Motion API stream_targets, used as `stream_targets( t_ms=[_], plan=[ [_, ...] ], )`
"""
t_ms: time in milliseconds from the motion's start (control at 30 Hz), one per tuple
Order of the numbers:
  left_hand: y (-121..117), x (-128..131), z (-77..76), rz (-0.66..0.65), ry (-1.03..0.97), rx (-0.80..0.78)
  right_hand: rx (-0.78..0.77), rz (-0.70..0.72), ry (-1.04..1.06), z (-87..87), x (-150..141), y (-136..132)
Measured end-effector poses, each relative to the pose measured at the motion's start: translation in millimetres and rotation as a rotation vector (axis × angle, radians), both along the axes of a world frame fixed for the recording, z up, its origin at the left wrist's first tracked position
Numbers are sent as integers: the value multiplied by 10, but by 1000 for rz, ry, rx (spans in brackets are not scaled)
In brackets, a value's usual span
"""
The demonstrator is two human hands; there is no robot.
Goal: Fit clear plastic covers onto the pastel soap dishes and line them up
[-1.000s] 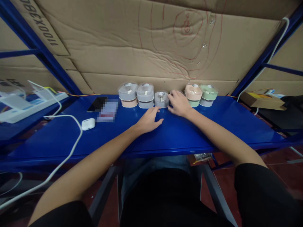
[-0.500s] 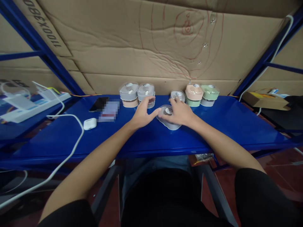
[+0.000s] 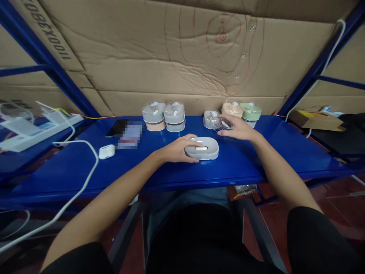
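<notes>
A grey oval lidded container (image 3: 210, 145) with a pale bar on its top sits near the front of the blue table. Wrapped round its left side is my left hand (image 3: 179, 149), thumb and fingers gripping its edges. My right hand (image 3: 238, 127), off the table to the right, pinches a clear plastic cover (image 3: 224, 125) tilted in the air. Just behind that cover stands a small grey container (image 3: 211, 119) with a clear top and a round label.
Stacked grey containers (image 3: 174, 114) stand left of centre; a peach container (image 3: 232, 109) and a green container (image 3: 251, 111) are at the back right. A white earbud case (image 3: 107, 151), a dark phone (image 3: 117, 128) and a white cable (image 3: 85, 182) lie left. Cardboard (image 3: 142, 57) forms the back wall.
The clear cover has come off the grey container and moved right and up in my right hand. My left hand has closed on the container's left side.
</notes>
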State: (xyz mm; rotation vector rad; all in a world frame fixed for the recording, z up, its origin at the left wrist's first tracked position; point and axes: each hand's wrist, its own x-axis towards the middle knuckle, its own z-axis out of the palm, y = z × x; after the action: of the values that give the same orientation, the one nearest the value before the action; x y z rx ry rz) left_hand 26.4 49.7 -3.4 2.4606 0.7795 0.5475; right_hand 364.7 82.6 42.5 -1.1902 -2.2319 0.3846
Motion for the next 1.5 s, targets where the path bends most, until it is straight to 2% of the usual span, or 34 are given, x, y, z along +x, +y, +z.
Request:
stream_targets(
  t_ms=[167, 300, 400, 500, 600, 733, 867, 967, 1067, 1133, 1267, 1367, 1500],
  plan=[
    [12, -16, -2, 41, -51, 87, -84, -72, -119, -106, 125, 61],
    [93, -145, 83, 201, -122, 165, -130, -63, -161, -117, 114, 75],
    [162, -267, 143, 354, -68, 221, -169, -38, -232, -153, 149, 105],
    [224, -339, 133, 414, 61, 178, -193, -14, -306, -203, 188, 146],
    [265, -351, 91, 403, 131, 111, -210, -14, -328, -232, 202, 170],
    [244, -323, 108, 393, 30, 137, -211, -34, -327, -214, 190, 152],
    [107, -223, 163, 226, -74, 159, -128, -90, -223, -143, 176, 97],
    [-17, -92, 148, 97, -22, 116, -25, -109, -90, -95, 175, 68],
    [-97, 22, 102, 63, 57, 48, 74, -106, 22, -78, 153, 40],
    [-119, 67, 69, 87, 71, 25, 123, -46, 65, -75, 96, -2],
    [-131, 118, -19, 147, 19, 11, 150, 221, 42, -62, -154, -169],
    [-133, 157, -110, 130, -65, 25, 148, 383, -16, -48, -358, -302],
    [-98, 174, -208, 112, -151, 4, 146, 436, -44, -19, -475, -368]
  ],
)
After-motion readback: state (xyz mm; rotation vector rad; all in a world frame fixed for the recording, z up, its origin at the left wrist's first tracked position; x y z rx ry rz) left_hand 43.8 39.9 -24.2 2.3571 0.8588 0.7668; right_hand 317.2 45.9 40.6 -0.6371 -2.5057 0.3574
